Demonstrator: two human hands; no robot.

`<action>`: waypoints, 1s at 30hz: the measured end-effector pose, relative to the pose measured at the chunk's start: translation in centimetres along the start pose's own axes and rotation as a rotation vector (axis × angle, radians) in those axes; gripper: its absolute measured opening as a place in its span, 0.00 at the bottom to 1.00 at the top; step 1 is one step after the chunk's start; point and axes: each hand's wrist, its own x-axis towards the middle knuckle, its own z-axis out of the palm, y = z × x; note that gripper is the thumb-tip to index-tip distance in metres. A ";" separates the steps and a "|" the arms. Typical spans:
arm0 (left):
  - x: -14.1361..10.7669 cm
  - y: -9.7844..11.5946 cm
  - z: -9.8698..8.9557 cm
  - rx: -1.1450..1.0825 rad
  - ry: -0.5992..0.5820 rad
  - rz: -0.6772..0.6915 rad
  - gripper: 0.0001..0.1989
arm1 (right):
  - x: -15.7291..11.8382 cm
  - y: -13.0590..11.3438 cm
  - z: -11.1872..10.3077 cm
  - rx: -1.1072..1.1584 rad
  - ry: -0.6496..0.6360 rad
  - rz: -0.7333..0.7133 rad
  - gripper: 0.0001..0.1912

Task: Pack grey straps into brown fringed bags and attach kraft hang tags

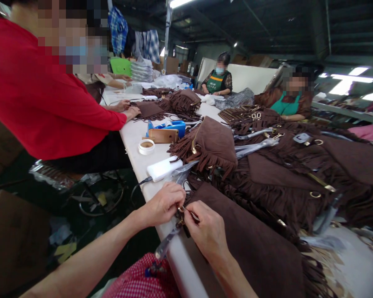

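Close together above the near table edge, my left hand (165, 203) and my right hand (207, 228) both pinch at a small gold-coloured metal fitting (181, 209). Its exact kind is too small to make out, and the fingers partly cover it. A brown suede-like fringed bag (245, 231) lies flat under and beside my right hand. From below the fingers a plastic-wrapped strap end (168, 241) hangs over the table edge.
Brown fringed bags (216, 138) are heaped ahead and right. Near the left edge sit a white power bank (164, 169) with a cable, a tape roll (146, 146), a phone (163, 136) and a blue tape dispenser (178, 127). A person in red (56, 103) works at left; others sit farther back.
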 end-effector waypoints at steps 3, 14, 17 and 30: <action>-0.2 0.0 -0.1 -0.007 -0.001 0.001 0.10 | 0.1 -0.2 0.0 -0.031 -0.040 0.020 0.11; -0.4 -0.7 -0.2 -0.046 0.032 -0.023 0.10 | 2.6 -0.4 -1.3 -0.046 -0.191 0.055 0.11; -0.2 -0.7 -0.6 -0.081 0.037 -0.024 0.10 | 3.0 -0.3 -1.5 0.104 -0.196 0.103 0.10; -1.1 0.0 -0.7 -0.011 0.059 -0.001 0.10 | 2.9 -0.2 0.0 -0.036 -0.175 0.015 0.07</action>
